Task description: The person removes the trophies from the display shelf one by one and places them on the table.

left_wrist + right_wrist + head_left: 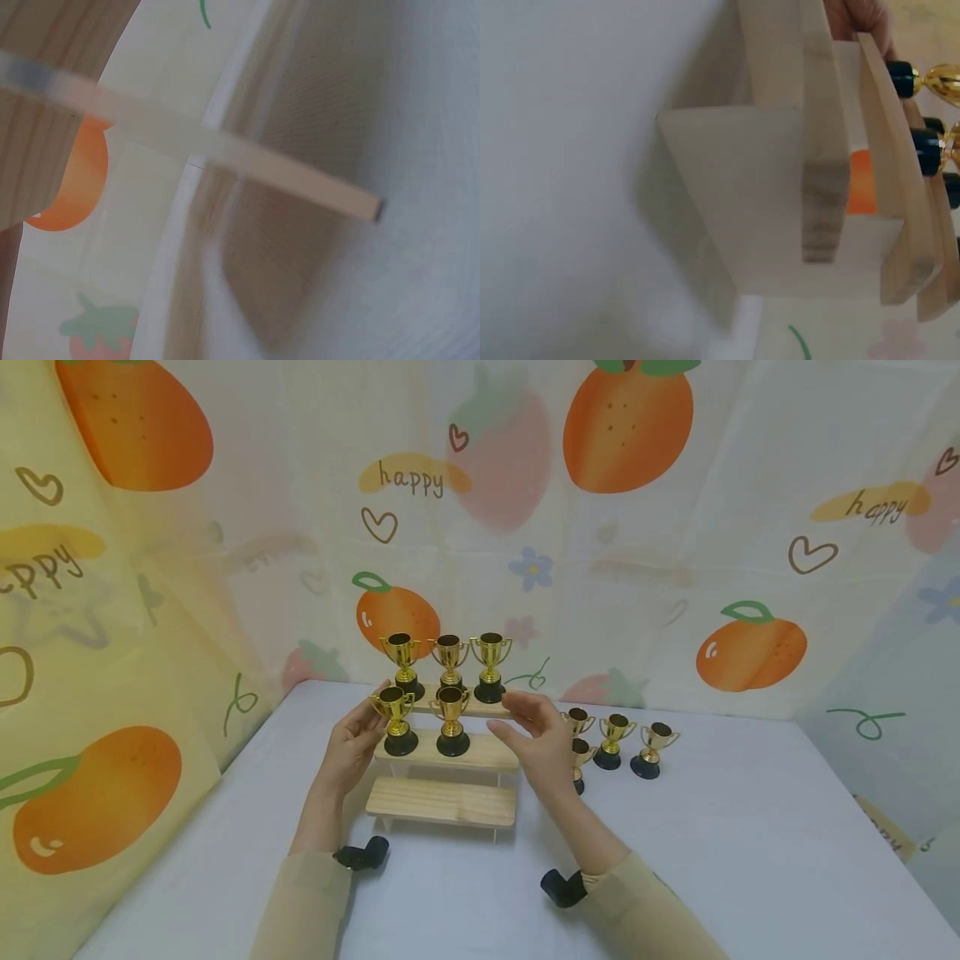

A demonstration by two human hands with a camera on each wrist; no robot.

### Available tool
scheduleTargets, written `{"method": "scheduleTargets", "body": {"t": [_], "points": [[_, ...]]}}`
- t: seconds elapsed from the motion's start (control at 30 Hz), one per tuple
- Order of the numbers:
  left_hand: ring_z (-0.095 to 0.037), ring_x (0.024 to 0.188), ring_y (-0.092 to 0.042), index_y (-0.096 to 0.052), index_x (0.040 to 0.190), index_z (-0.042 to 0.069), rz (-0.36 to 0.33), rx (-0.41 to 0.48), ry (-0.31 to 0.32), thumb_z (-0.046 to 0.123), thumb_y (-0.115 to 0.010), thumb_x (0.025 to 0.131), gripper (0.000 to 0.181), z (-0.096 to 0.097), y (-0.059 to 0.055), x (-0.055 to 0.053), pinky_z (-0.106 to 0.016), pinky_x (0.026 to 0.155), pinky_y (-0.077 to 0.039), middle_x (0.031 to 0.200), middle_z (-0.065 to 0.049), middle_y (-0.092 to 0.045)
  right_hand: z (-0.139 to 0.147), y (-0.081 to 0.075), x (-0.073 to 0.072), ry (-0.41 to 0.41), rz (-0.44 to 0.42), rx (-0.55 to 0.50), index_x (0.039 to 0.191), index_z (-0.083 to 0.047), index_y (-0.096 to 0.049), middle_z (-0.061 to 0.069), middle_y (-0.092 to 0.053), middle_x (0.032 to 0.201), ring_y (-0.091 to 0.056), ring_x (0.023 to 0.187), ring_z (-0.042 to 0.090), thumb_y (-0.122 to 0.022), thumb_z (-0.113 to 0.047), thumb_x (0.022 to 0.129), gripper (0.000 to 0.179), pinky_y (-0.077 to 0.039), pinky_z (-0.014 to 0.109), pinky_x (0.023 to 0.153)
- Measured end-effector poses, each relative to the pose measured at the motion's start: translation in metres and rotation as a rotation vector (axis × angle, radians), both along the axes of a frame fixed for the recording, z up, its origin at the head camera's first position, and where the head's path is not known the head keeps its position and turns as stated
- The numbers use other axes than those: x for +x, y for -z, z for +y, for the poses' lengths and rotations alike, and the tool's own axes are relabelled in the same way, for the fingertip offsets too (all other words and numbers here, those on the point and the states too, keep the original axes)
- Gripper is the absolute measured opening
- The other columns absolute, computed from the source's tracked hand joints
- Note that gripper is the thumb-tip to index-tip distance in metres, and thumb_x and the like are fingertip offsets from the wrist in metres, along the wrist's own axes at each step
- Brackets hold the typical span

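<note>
The back and sides are covered by a pale cloth (487, 577) printed with oranges, strawberries and hearts. Below it, a white tabletop (712, 860) is spread. On this is set a wooden stand (442, 802) with three stepped boards, held up by white side panels, one of which (735, 187) is seen in the right wrist view. The arms are covered by beige sleeves (300, 906). The left hand (352, 747) is held at the left end of the middle board, its fingers partly hidden by a trophy; whether anything is gripped cannot be told. The right hand (542, 743) is held by the stand's right end, thumb and fingers apart, with nothing grasped. A black device (564, 889) is worn at each wrist. Three gold trophies (448, 653) with black bases are stood upright on the top board and two more (452, 714) on the middle board. Four others (613, 739) are grouped upright on the tabletop, to the right of the stand.
</note>
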State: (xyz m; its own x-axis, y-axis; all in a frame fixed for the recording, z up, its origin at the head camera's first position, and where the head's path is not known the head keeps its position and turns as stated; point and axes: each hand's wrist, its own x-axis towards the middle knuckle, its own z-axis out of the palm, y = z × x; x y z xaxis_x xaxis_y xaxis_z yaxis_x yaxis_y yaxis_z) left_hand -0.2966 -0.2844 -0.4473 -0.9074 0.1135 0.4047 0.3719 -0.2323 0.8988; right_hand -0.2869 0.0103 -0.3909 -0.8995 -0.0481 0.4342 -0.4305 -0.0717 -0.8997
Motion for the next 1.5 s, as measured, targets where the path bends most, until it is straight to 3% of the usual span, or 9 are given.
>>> {"method": "scheduleTargets", "body": {"t": [0.2,0.4,0.93,1.5], "points": [[0.006,0.138,-0.044,-0.016,0.154,-0.008,0.013,-0.007,0.011,-0.017,-0.034,0.094,0.063,0.0,-0.001,0.001,-0.012,0.116,-0.036,0.167,-0.014,-0.016,-0.013,-0.009,0.001,-0.039,0.006,-0.008,0.12,-0.003,-0.062,0.02,-0.065,0.123,-0.063,0.117,0.029,-0.079,-0.006,0.081,0.042,-0.055,0.026,0.105],[0.006,0.138,-0.044,-0.016,0.153,-0.01,0.033,-0.008,0.016,-0.018,-0.034,0.094,0.063,-0.001,0.001,0.0,-0.012,0.116,-0.037,0.166,-0.014,-0.016,-0.028,-0.014,-0.004,-0.065,-0.043,-0.005,0.121,-0.003,-0.062,0.017,-0.065,0.123,-0.063,0.119,0.03,-0.08,-0.007,0.08,0.045,-0.055,0.034,0.106],[0.006,0.138,-0.044,-0.017,0.154,-0.008,0.028,-0.019,0.006,-0.017,-0.033,0.094,0.063,0.0,0.001,0.001,-0.012,0.116,-0.036,0.166,-0.012,-0.019,-0.047,-0.015,-0.006,-0.126,-0.159,0.009,0.127,-0.004,-0.059,0.015,-0.066,0.126,-0.064,0.116,0.025,-0.079,-0.008,0.081,0.05,-0.057,0.027,0.101],[0.006,0.139,-0.042,-0.019,0.154,-0.006,0.011,-0.016,0.003,-0.016,-0.036,0.095,0.062,-0.002,0.002,-0.001,-0.01,0.116,-0.036,0.167,-0.012,-0.017,-0.051,-0.015,-0.008,-0.108,-0.171,0.039,0.124,-0.007,-0.062,0.017,-0.068,0.118,-0.066,0.108,0.023,-0.079,-0.008,0.081,0.046,-0.059,0.029,0.097]]}}
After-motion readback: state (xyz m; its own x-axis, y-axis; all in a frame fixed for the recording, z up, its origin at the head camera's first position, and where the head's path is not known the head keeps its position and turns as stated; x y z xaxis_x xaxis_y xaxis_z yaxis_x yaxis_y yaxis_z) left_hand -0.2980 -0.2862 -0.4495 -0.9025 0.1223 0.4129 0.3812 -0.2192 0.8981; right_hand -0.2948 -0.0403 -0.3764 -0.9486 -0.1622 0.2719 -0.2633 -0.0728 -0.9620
